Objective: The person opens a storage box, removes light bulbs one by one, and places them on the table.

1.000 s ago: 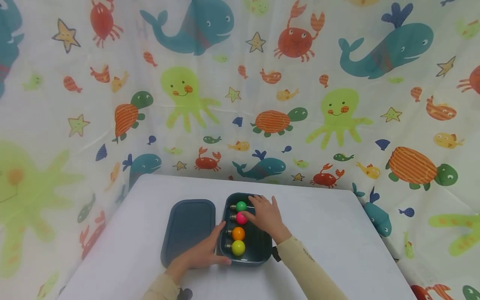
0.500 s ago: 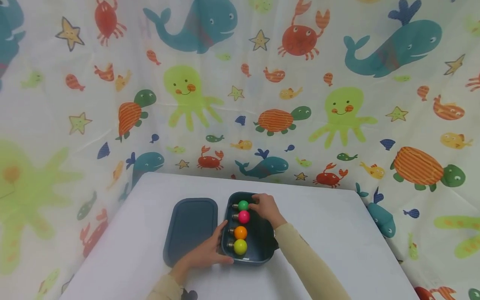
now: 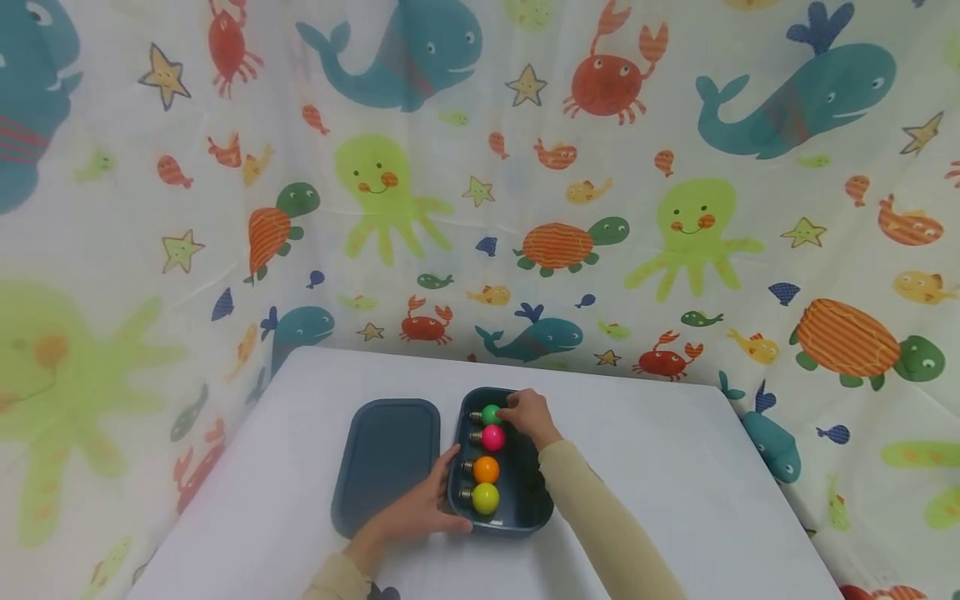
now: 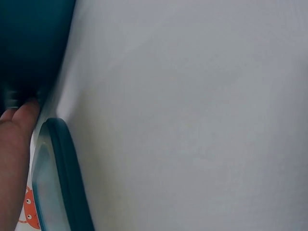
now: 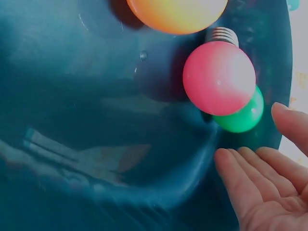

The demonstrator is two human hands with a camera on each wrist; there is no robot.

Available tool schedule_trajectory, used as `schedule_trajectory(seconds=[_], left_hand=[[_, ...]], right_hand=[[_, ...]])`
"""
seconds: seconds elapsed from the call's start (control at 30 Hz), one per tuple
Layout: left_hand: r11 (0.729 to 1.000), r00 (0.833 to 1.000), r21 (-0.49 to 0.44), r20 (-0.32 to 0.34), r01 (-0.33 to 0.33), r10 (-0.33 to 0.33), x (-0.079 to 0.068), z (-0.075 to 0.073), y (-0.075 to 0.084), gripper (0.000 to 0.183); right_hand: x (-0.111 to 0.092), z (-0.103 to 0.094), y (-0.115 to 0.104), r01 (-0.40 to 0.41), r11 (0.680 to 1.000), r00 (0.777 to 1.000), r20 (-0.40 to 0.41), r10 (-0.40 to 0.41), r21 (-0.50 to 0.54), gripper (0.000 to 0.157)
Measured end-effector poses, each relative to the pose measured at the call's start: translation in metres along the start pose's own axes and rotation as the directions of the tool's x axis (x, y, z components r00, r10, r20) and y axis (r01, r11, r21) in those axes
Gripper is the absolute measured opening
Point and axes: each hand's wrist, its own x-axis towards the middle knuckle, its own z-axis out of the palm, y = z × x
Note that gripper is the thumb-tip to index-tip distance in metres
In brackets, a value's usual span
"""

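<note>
A dark blue-green box (image 3: pixel 526 492) holds a column of round light bulbs with screw bases pointing left. From back to front they are the green bulb (image 3: pixel 491 415), pink bulb (image 3: pixel 492 437), orange bulb (image 3: pixel 486 470) and yellow bulb (image 3: pixel 486 499). My left hand (image 3: pixel 415 511) rests against the box's front left corner, fingers along the side wall and thumb at the front. At the back end, my right hand (image 3: pixel 529 415) reaches down beside the green bulb. The right wrist view shows its fingers (image 5: pixel 240 180) extended, a gap between them and the green bulb.
A flat matching lid (image 3: pixel 386 467) lies left of the box on the white table (image 3: pixel 637 483). Behind the table hangs a cloth (image 3: pixel 465 75) printed with sea animals.
My right hand's spread fingers have drawn together and come down at the green bulb. My left hand keeps its place at the box, and the bulbs stay put inside.
</note>
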Motion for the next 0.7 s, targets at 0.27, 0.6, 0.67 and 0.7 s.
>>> schedule_trajectory(seconds=[0.27, 0.6, 0.67, 0.7], left_hand=[[1.000, 1.000, -0.017, 0.003, 0.005, -0.005, 0.001, -0.001, -0.001, 0.112], [1.000, 1.000, -0.016, 0.001, -0.007, 0.007, 0.003, -0.001, -0.006, 0.111], [1.000, 1.000, -0.023, 0.004, -0.010, 0.010, 0.002, 0.000, -0.006, 0.111], [0.999, 1.000, -0.030, 0.004, -0.012, 0.012, 0.002, 0.000, -0.006, 0.111]], right_hand=[[0.002, 0.009, -0.003, -0.054, 0.998, 0.998, -0.016, 0.054, 0.024, 0.045], [0.002, 0.020, -0.004, -0.110, 0.989, 0.993, -0.042, 0.115, 0.100, 0.048], [0.001, 0.022, -0.003, -0.116, 0.987, 0.992, -0.046, 0.121, 0.109, 0.048], [0.001, 0.023, -0.003, -0.119, 0.986, 0.991, -0.047, 0.125, 0.114, 0.047]])
